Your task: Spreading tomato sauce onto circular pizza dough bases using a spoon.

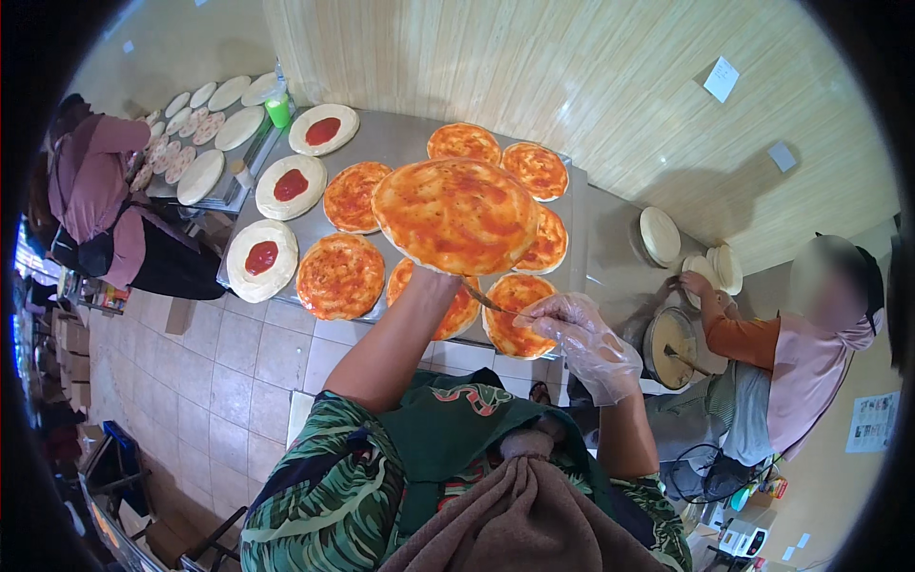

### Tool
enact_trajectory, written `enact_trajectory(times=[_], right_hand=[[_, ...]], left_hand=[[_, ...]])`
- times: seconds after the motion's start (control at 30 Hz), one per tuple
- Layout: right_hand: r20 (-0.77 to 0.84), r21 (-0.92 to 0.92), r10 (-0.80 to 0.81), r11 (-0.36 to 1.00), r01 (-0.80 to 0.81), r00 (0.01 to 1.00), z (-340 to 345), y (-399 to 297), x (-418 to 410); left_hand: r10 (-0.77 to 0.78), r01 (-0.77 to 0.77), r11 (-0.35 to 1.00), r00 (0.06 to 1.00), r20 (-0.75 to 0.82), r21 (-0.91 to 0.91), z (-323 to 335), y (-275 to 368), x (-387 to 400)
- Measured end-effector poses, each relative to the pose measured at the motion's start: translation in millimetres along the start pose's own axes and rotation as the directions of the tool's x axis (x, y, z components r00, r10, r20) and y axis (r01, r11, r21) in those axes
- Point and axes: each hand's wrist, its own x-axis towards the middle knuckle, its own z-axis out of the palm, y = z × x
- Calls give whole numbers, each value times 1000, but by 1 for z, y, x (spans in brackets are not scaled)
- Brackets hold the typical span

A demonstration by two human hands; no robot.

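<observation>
A large round pizza base point(457, 214) covered in red sauce rests raised on my left hand point(437, 277), whose fingers and palm are hidden beneath it. In a clear plastic glove, my right hand point(586, 339) pinches the handle of a thin spreading tool point(486, 297), its blade near the lower edge of the raised base. Around them on the metal table point(286, 282) lie several sauced bases, such as one point(340, 276) at left and one point(520, 314) below. Three pale bases along the left side each bear a dollop of red sauce point(261, 257).
At right, a co-worker point(800, 372) handles pale dough rounds point(700, 280) beside a large pot point(672, 350) with a utensil. Another person point(100, 193) stands far left at a table of dough rounds point(201, 176). A green cup point(277, 111) stands near the back left; a wall rises behind the table.
</observation>
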Motion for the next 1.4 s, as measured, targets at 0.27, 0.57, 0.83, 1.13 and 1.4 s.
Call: enact_trajectory(times=[0.27, 0.57, 0.83, 1.13, 1.4], right_hand=[[-27, -194, -101, 976, 94, 994, -22, -23, -12], [-332, -604, -688, 680, 415, 645, -1, -73, 14], [-160, -883, -621, 437, 170, 767, 4, -70, 18], [44, -721, -635, 514, 465, 771, 40, -42, 16], [-186, -737, -581, 616, 279, 792, 25, -38, 26]], left_hand=[[-97, 98, 987, 995, 16, -128, 33, 11, -12], [-138, 144, 985, 988, 68, -94, 52, 8, -31], [-161, 163, 981, 987, 24, -107, 42, 3, -53], [-179, 178, 984, 983, -51, -9, 54, -3, -73], [-226, 225, 974, 974, -21, -22, 70, -12, -85]])
